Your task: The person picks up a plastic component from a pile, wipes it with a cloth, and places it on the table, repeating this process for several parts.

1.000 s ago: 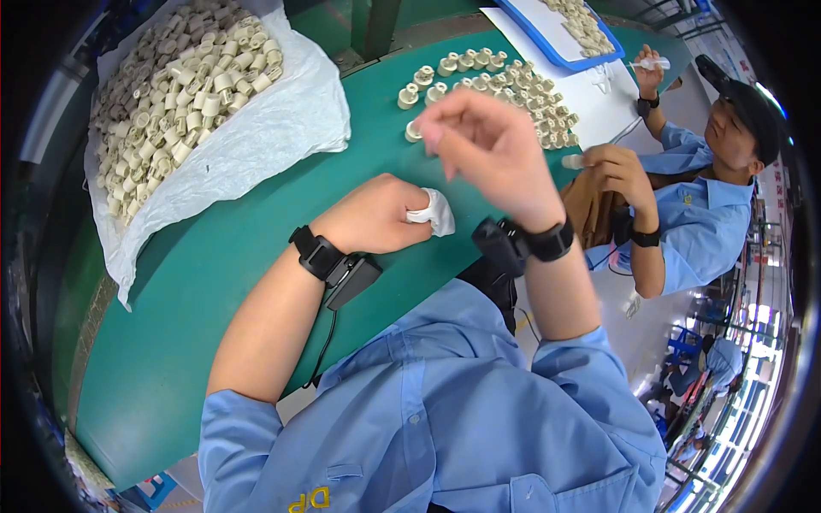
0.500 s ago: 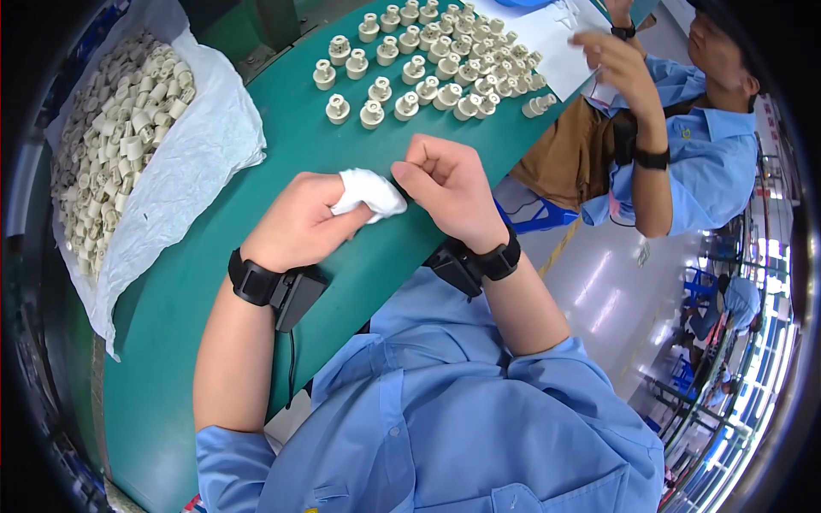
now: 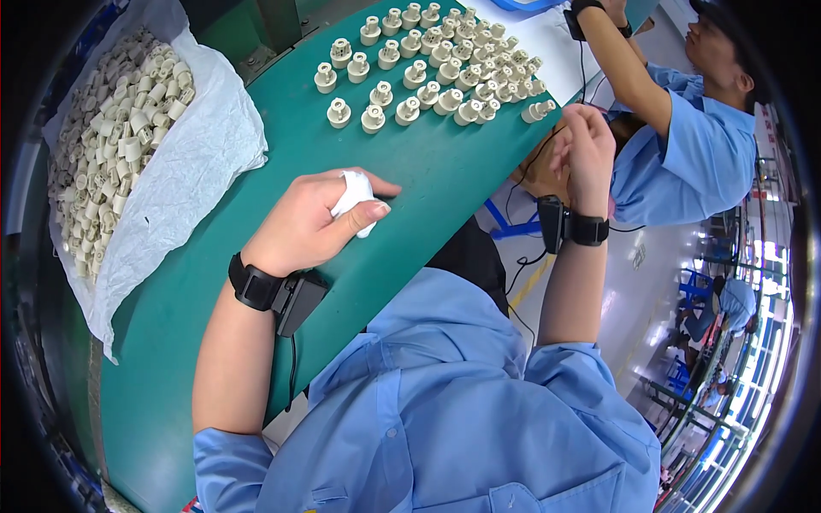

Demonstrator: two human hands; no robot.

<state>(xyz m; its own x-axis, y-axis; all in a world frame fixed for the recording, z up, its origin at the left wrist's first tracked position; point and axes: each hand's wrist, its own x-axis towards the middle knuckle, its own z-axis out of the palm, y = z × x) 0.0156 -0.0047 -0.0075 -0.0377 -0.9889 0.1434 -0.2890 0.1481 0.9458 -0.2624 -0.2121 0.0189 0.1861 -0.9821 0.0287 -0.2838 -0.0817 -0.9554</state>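
Left hand (image 3: 312, 224) rests on the curved green-topped table (image 3: 428, 188), fingers curled and clamped on a small crumpled white cloth wad (image 3: 355, 198); thumb presses it from the near side, and only the top and lower tip of the wad show. Black wrist strap with a boxy black module (image 3: 275, 292) sits on the left wrist, with a thin cable running down from it.

Right hand (image 3: 586, 152) is raised off the table, past its right edge, level with the last pieces of the near row. Fingers are bunched together at the tips. Cannot tell whether they pinch anything, as the tips face away. Black wrist band (image 3: 571, 229) sits on that wrist, cable hanging down toward the table edge.

On the table beyond the cloth wad: rows of small cream-coloured ceramic socket pieces (image 3: 428, 64), standing upright, well apart from the left hand. The nearest row ends in one piece tipped on its side at the right edge.

Left of the cloth wad, near the table's left edge: an open white plastic bag (image 3: 184, 184) heaped with more of the same cream pieces (image 3: 111, 145), loose and jumbled.

Beyond the table's right edge: a second person in a light blue shirt (image 3: 693, 145), arms raised toward the table's far end.
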